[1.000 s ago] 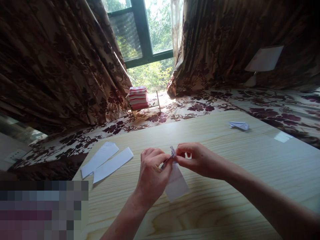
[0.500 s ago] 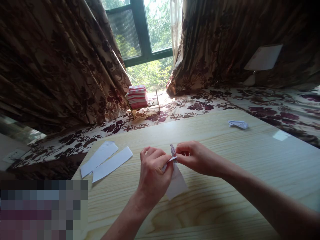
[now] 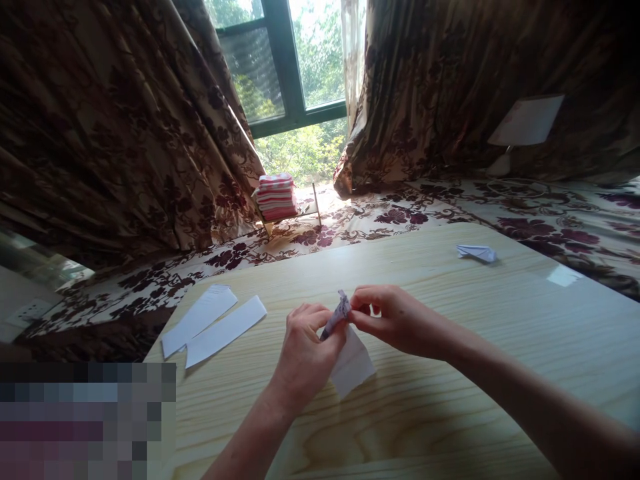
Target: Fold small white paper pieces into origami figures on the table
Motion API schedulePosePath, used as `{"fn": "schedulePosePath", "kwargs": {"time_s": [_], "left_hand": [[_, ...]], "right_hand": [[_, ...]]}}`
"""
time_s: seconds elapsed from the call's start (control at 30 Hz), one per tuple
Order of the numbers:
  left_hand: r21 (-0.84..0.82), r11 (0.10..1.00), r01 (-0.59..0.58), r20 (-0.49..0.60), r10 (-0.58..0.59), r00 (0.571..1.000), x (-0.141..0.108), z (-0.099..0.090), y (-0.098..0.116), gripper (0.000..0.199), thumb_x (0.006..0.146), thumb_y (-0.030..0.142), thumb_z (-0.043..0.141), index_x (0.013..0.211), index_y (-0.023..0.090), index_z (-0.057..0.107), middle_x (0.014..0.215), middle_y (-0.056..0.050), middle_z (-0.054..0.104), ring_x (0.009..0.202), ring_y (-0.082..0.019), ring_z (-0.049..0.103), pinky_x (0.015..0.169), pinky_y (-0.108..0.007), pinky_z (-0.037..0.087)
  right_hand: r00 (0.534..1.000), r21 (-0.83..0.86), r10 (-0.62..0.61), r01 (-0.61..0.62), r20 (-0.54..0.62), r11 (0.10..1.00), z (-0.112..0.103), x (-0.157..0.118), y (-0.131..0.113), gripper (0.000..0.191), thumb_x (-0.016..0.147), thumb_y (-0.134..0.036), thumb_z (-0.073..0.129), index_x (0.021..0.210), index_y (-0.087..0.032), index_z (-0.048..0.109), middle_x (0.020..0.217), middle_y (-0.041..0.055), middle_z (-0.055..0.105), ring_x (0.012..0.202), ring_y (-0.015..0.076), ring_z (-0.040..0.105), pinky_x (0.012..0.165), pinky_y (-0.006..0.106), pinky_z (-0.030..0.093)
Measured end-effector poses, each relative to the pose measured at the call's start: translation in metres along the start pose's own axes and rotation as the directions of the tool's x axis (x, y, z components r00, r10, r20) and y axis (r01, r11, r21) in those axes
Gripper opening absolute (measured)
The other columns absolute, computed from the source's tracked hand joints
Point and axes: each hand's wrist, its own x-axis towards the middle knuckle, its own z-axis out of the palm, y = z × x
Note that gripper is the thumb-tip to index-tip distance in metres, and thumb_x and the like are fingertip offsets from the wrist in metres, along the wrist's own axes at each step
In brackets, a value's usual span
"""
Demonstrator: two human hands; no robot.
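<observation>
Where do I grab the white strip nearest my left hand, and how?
Try the strip's far end, coming from the right, the side of your left hand. Pinch its two long edges between thumb and finger: it looks narrow enough, and it lies flat on the table. The other strips sit close along its left side, so fingers might bump them there.

Held paper strip point(image 3: 353, 365): thin, matt, creased at far end. White strips point(image 3: 227, 332) at left: smooth matt paper. Folded piece point(image 3: 477, 253), far right: paper, crisp creases. Bench point(image 3: 425, 413): pale wood grain, smooth, slight sheen. Far curtain point(image 3: 125, 133): patterned cloth. Striped stack point(image 3: 277, 198): soft-looking cloth.
</observation>
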Motion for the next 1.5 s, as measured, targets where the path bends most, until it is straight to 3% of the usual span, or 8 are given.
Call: {"fn": "schedulePosePath", "kwargs": {"time_s": [0.17, 0.4, 0.77, 1.0, 1.13, 1.27, 1.4, 1.5], "left_hand": [[0.044, 0.998, -0.034, -0.009, 0.034, 0.999, -0.002, 0.001, 0.0, 0.02, 0.083, 0.016, 0.058, 0.065, 0.019, 0.068, 0.068, -0.002, 0.064, 0.074, -0.019, 0.055, 0.082, -0.036, 0.041], [0.164, 0.966, -0.202, -0.12, 0.222, 0.968, -0.004, 0.002, 0.003, 0.02, 0.081, 0.009, 0.058, 0.069, 0.02, 0.069, 0.065, -0.001, 0.063, 0.073, -0.018, 0.055, 0.085, -0.037, 0.037], [0.139, 0.982, -0.131, -0.114, 0.147, 0.982, -0.004, 0.003, 0.004, 0.022, 0.083, 0.014, 0.059, 0.062, 0.019, 0.063, 0.064, 0.0, 0.062, 0.072, -0.017, 0.054, 0.083, -0.036, 0.038], [0.217, 0.958, -0.187, -0.143, 0.221, 0.965, -0.005, 0.003, 0.008, 0.022, 0.082, 0.013, 0.056, 0.064, 0.02, 0.066, 0.062, 0.0, 0.06, 0.071, -0.018, 0.053, 0.092, -0.042, 0.034], [-0.156, 0.988, -0.006, -0.121, -0.013, 0.993, -0.003, -0.001, 0.006, 0.022, 0.081, 0.02, 0.058, 0.061, 0.018, 0.065, 0.068, -0.003, 0.064, 0.074, -0.019, 0.055, 0.079, -0.035, 0.041], [-0.635, 0.694, 0.339, 0.136, -0.332, 0.933, 0.0, -0.004, -0.001, 0.02, 0.075, 0.033, 0.067, 0.071, 0.014, 0.072, 0.07, -0.003, 0.068, 0.063, -0.016, 0.055, 0.061, -0.027, 0.041], [-0.707, 0.601, 0.372, 0.17, -0.365, 0.915, 0.002, -0.005, -0.003, 0.022, 0.072, 0.034, 0.068, 0.076, 0.013, 0.075, 0.067, -0.003, 0.069, 0.065, -0.016, 0.057, 0.064, -0.026, 0.042], [-0.744, 0.56, 0.364, 0.19, -0.346, 0.919, 0.002, -0.005, -0.001, 0.02, 0.073, 0.03, 0.068, 0.082, 0.014, 0.076, 0.07, -0.003, 0.07, 0.068, -0.015, 0.058, 0.067, -0.025, 0.042]], "right_hand": [[1.0, 0.003, 0.017, -0.017, 0.007, 1.0, 0.0, 0.0, -0.001, 0.018, 0.08, -0.021, 0.053, 0.066, -0.015, 0.064, 0.063, -0.0002, 0.057, 0.059, 0.0112, 0.047, 0.054, 0.022, 0.033], [0.994, 0.074, 0.081, -0.086, 0.067, 0.994, -0.003, 0.002, -0.003, 0.026, 0.08, -0.028, 0.05, 0.058, -0.015, 0.056, 0.053, -0.0039, 0.046, 0.054, 0.0096, 0.04, 0.047, 0.021, 0.029], [0.997, 0.026, 0.075, -0.076, 0.033, 0.997, -0.003, 0.001, -0.001, 0.018, 0.076, -0.023, 0.052, 0.06, -0.016, 0.055, 0.057, -0.003, 0.05, 0.056, 0.0102, 0.042, 0.049, 0.021, 0.03], [0.987, -0.007, 0.135, -0.135, 0.088, 0.991, 0.001, 0.003, -0.003, 0.024, 0.078, -0.029, 0.048, 0.056, -0.017, 0.049, 0.053, -0.0049, 0.044, 0.052, 0.0092, 0.039, 0.046, 0.021, 0.028], [0.977, -0.108, 0.215, -0.212, 0.013, 0.971, -0.007, 0.008, 0.02, 0.026, 0.077, -0.028, 0.049, 0.053, -0.018, 0.051, 0.048, -0.0047, 0.041, 0.047, 0.0091, 0.037, 0.045, 0.022, 0.026], [0.951, -0.235, 0.259, -0.294, -0.166, 0.927, -0.023, 0.008, 0.047, 0.018, 0.074, -0.027, 0.057, 0.059, -0.018, 0.062, 0.053, 0.0013, 0.056, 0.052, 0.0142, 0.048, 0.049, 0.025, 0.028], [0.94, -0.241, 0.201, -0.271, -0.277, 0.932, -0.026, 0.004, 0.033, 0.018, 0.079, -0.029, 0.055, 0.086, -0.018, 0.068, 0.078, 0.0079, 0.069, 0.069, 0.02, 0.058, 0.058, 0.028, 0.037], [0.982, -0.069, 0.119, -0.13, -0.145, 0.989, -0.016, 0.0, 0.005, 0.034, 0.086, -0.043, 0.046, 0.072, -0.019, 0.064, 0.071, 0.004, 0.066, 0.065, 0.0168, 0.057, 0.056, 0.026, 0.04]]}}
